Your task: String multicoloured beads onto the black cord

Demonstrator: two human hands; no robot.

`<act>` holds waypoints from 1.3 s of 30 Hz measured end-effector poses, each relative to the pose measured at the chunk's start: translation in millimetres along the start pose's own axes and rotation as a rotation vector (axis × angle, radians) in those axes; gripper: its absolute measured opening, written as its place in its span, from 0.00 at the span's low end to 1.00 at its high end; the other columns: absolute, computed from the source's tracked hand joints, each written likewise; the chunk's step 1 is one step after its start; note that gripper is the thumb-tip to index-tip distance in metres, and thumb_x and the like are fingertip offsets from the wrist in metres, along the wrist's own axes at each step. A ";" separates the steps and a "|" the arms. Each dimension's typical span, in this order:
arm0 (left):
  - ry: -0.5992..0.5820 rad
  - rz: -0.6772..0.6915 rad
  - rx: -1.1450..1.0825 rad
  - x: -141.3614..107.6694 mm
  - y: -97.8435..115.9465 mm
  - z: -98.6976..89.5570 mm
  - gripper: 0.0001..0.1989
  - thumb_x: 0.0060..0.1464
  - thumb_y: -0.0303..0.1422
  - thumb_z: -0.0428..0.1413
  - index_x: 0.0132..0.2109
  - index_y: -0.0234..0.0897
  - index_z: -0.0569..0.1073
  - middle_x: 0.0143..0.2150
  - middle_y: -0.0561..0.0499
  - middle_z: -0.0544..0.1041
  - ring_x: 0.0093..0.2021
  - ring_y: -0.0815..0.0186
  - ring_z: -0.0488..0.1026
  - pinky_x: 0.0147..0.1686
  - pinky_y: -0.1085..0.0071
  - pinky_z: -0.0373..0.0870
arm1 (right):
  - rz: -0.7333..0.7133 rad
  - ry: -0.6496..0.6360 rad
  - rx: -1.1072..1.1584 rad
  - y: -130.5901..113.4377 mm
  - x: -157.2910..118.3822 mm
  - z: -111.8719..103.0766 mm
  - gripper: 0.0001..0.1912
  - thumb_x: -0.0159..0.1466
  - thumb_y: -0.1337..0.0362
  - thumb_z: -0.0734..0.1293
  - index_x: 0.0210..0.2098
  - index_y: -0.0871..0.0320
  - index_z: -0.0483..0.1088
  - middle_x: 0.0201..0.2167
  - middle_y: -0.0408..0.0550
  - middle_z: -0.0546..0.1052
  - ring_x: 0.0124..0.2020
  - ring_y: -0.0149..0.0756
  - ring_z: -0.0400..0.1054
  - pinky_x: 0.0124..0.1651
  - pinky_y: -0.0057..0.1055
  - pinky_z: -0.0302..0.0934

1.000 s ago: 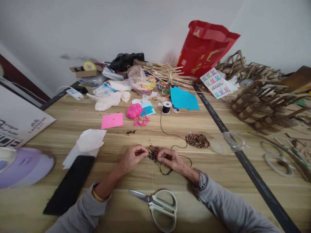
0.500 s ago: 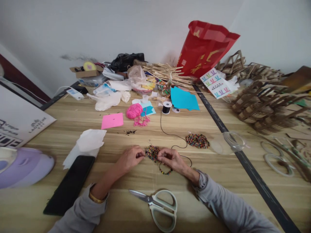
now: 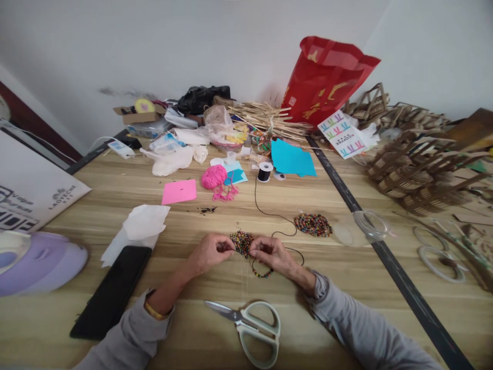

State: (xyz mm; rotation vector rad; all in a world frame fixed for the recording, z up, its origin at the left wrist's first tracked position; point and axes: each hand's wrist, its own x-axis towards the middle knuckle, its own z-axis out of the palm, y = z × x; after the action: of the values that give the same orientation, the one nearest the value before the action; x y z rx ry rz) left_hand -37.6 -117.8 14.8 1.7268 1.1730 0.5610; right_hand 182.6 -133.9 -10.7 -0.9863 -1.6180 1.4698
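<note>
A pile of small multicoloured beads (image 3: 242, 241) lies on the table between my two hands. At its left edge my left hand (image 3: 211, 252) is closed in a pinch, thumb against index finger; whatever is in the pinch is too small to make out. On the other side my right hand (image 3: 271, 253) pinches a black cord, its fingertips touching the pile's edge. A short row of strung beads (image 3: 262, 275) hangs in a loop below the right hand. The cord (image 3: 265, 209) runs back to a white spool of black cord (image 3: 264, 172).
Scissors (image 3: 246, 319) lie nearest to me. Right of the pile sits a coil of strung beads (image 3: 313, 225); at left are a black phone-like slab (image 3: 111, 293) and white paper (image 3: 144, 226). Pink yarn (image 3: 214, 177), blue sheets (image 3: 293, 157) and small wooden baskets (image 3: 408, 174) stand farther back.
My left hand has shifted slightly right, its pinched fingertips now at the left edge of the bead pile. The right hand stays about where it was.
</note>
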 end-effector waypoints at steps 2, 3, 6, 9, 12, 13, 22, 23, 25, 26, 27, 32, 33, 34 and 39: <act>-0.046 -0.027 -0.151 1.3 -3.8 3.9 0.04 0.44 0.29 0.58 0.29 0.31 0.75 0.25 0.51 0.76 0.26 0.70 0.70 0.29 0.75 0.66 | -0.007 -0.008 -0.013 0.1 -0.2 0.1 0.20 0.59 0.49 0.68 0.30 0.62 0.70 0.23 0.42 0.68 0.22 0.25 0.56 0.23 0.23 0.51; -0.073 -0.034 -0.213 2.0 -6.0 5.8 0.05 0.43 0.30 0.59 0.29 0.31 0.75 0.26 0.51 0.76 0.26 0.70 0.70 0.30 0.75 0.66 | -0.008 -0.015 -0.018 0.1 -0.3 0.2 0.20 0.59 0.49 0.68 0.30 0.62 0.70 0.22 0.42 0.67 0.22 0.25 0.56 0.23 0.23 0.50; -0.124 -0.049 -0.334 3.5 -10.9 9.9 0.08 0.41 0.32 0.62 0.29 0.31 0.75 0.25 0.51 0.76 0.26 0.71 0.69 0.29 0.75 0.65 | -0.018 -0.019 -0.032 -0.1 -0.5 0.8 0.20 0.59 0.49 0.68 0.29 0.62 0.70 0.21 0.41 0.66 0.22 0.25 0.54 0.23 0.23 0.48; -0.155 -0.064 -0.408 3.9 -11.7 11.8 0.10 0.40 0.33 0.64 0.29 0.31 0.75 0.25 0.52 0.75 0.25 0.72 0.68 0.28 0.76 0.63 | -0.023 -0.029 -0.042 -1.4 -0.6 1.3 0.20 0.59 0.49 0.68 0.29 0.63 0.70 0.21 0.41 0.66 0.22 0.25 0.55 0.23 0.23 0.49; -0.177 -0.071 -0.450 3.7 -10.6 13.1 0.11 0.39 0.33 0.65 0.29 0.31 0.74 0.24 0.53 0.74 0.25 0.73 0.67 0.28 0.76 0.62 | -0.019 -0.056 -0.048 -3.6 -0.7 1.6 0.19 0.59 0.50 0.68 0.29 0.63 0.70 0.21 0.41 0.66 0.21 0.25 0.55 0.24 0.23 0.51; -0.180 -0.072 -0.454 3.7 -10.5 13.7 0.11 0.38 0.33 0.66 0.29 0.31 0.74 0.24 0.54 0.74 0.25 0.73 0.67 0.29 0.76 0.62 | -0.021 -0.061 -0.054 -4.3 -0.7 1.6 0.18 0.60 0.51 0.68 0.28 0.63 0.70 0.21 0.41 0.66 0.21 0.25 0.56 0.25 0.24 0.51; -0.171 -0.075 -0.446 3.3 -13.8 18.3 0.12 0.39 0.33 0.66 0.30 0.30 0.74 0.24 0.53 0.74 0.25 0.73 0.68 0.29 0.76 0.62 | -0.024 -0.080 -0.091 -4.8 -1.4 2.1 0.17 0.59 0.53 0.68 0.28 0.63 0.70 0.22 0.42 0.67 0.22 0.26 0.57 0.26 0.24 0.53; -0.170 -0.078 -0.443 3.1 -13.5 18.3 0.12 0.39 0.32 0.66 0.30 0.30 0.74 0.24 0.53 0.74 0.25 0.73 0.68 0.29 0.76 0.62 | -0.023 -0.082 -0.092 -4.6 -1.5 2.1 0.16 0.59 0.54 0.68 0.28 0.63 0.70 0.22 0.42 0.67 0.22 0.26 0.57 0.26 0.24 0.53; -0.164 -0.082 -0.443 2.9 -12.7 18.3 0.11 0.38 0.32 0.66 0.29 0.30 0.74 0.24 0.53 0.74 0.25 0.73 0.68 0.29 0.76 0.62 | -0.022 -0.088 -0.092 -4.5 -1.4 2.2 0.16 0.59 0.54 0.68 0.28 0.63 0.70 0.21 0.42 0.67 0.22 0.26 0.57 0.26 0.24 0.53; -0.160 -0.083 -0.446 2.9 -12.4 18.3 0.11 0.38 0.32 0.66 0.29 0.30 0.74 0.24 0.53 0.74 0.25 0.73 0.68 0.29 0.76 0.62 | -0.022 -0.090 -0.093 -4.8 -1.3 2.1 0.15 0.59 0.55 0.68 0.28 0.63 0.70 0.21 0.42 0.67 0.22 0.26 0.57 0.26 0.24 0.53; -0.156 -0.083 -0.448 2.9 -12.2 18.3 0.11 0.38 0.32 0.66 0.29 0.30 0.74 0.24 0.53 0.74 0.25 0.73 0.68 0.29 0.76 0.63 | -0.022 -0.090 -0.094 -5.1 -1.3 2.0 0.15 0.60 0.55 0.68 0.28 0.63 0.70 0.21 0.42 0.67 0.22 0.26 0.57 0.26 0.24 0.53; -0.147 -0.076 -0.441 2.9 -11.5 17.8 0.11 0.38 0.33 0.66 0.29 0.30 0.76 0.25 0.51 0.76 0.26 0.71 0.70 0.30 0.75 0.64 | -0.022 -0.092 -0.127 -6.7 -1.4 1.3 0.15 0.60 0.55 0.68 0.28 0.62 0.70 0.22 0.42 0.68 0.22 0.26 0.58 0.26 0.24 0.53; -0.142 -0.075 -0.434 2.9 -11.1 17.6 0.11 0.38 0.33 0.66 0.29 0.30 0.76 0.25 0.51 0.77 0.26 0.71 0.70 0.30 0.75 0.64 | -0.023 -0.095 -0.132 -6.7 -1.5 1.2 0.15 0.60 0.55 0.68 0.28 0.62 0.70 0.22 0.42 0.68 0.23 0.26 0.58 0.26 0.24 0.53; -0.138 -0.075 -0.427 2.8 -10.4 17.3 0.11 0.39 0.33 0.66 0.29 0.30 0.76 0.25 0.51 0.77 0.26 0.71 0.70 0.30 0.75 0.65 | -0.024 -0.096 -0.133 -6.6 -1.6 1.1 0.14 0.60 0.55 0.68 0.28 0.62 0.71 0.23 0.42 0.68 0.23 0.26 0.58 0.26 0.24 0.53; -0.140 -0.073 -0.409 2.0 -6.9 16.5 0.09 0.39 0.32 0.65 0.29 0.30 0.77 0.25 0.51 0.77 0.25 0.71 0.69 0.29 0.75 0.64 | -0.032 -0.091 -0.126 -6.5 -1.6 0.8 0.14 0.60 0.57 0.67 0.28 0.63 0.71 0.23 0.43 0.68 0.23 0.26 0.58 0.27 0.24 0.53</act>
State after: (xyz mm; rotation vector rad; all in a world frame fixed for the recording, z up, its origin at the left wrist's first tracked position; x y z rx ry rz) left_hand -27.1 -122.6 1.0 1.3463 0.9424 0.5803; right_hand 182.1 -136.1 -4.4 -0.9702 -1.8020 1.4241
